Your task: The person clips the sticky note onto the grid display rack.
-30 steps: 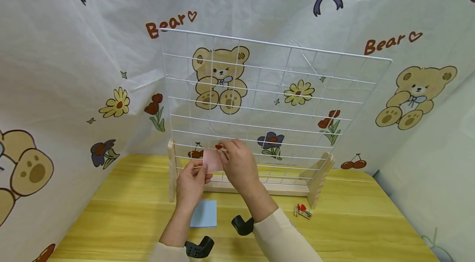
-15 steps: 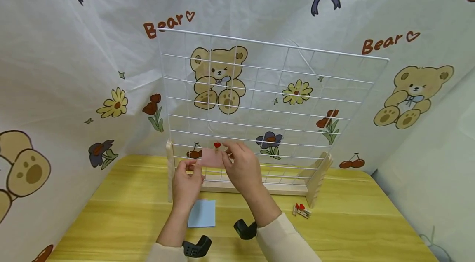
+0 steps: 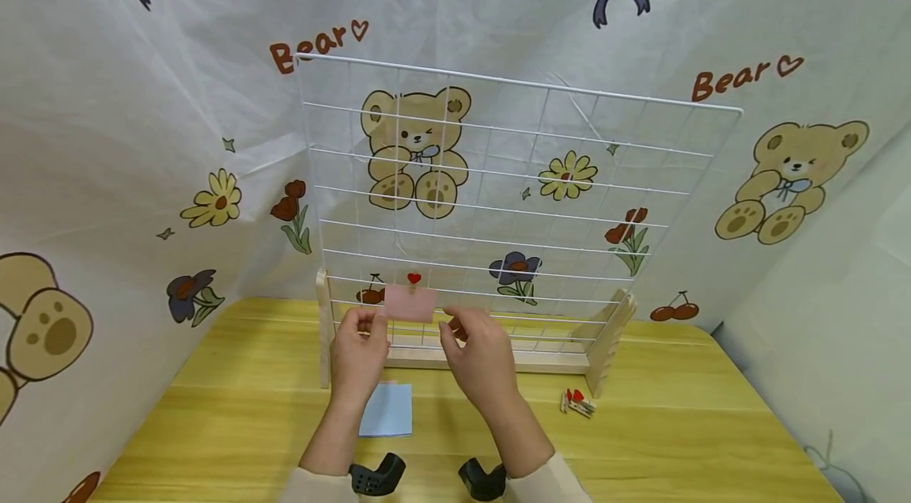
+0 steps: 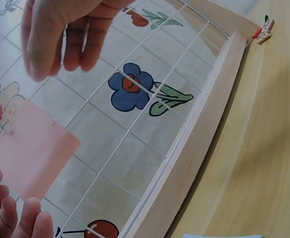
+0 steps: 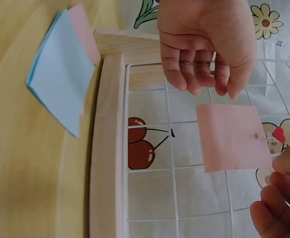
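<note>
A pink paper note (image 3: 410,304) hangs on the white wire grid (image 3: 498,171), held at its top edge by a small clip with a red heart (image 3: 414,279). The left hand (image 3: 359,353) is at the note's left edge, fingers loosely bent; in the right wrist view its fingertips sit just off the paper. The right hand (image 3: 480,357) is beside the note's right edge with a small gap, fingers loosely bent around nothing. In the right wrist view the note (image 5: 234,138) curves slightly at one side.
Blue paper sheets (image 3: 386,410) with a pink one under them lie on the wooden table before the grid. Several small heart clips (image 3: 578,403) lie to the right. The grid stands in a wooden base (image 3: 491,361). A patterned cloth (image 3: 242,92) hangs behind.
The right hand has come away from the heart clip and moved down and right. The left hand has shifted slightly left. The note now hangs flatter, with its whole front visible.
</note>
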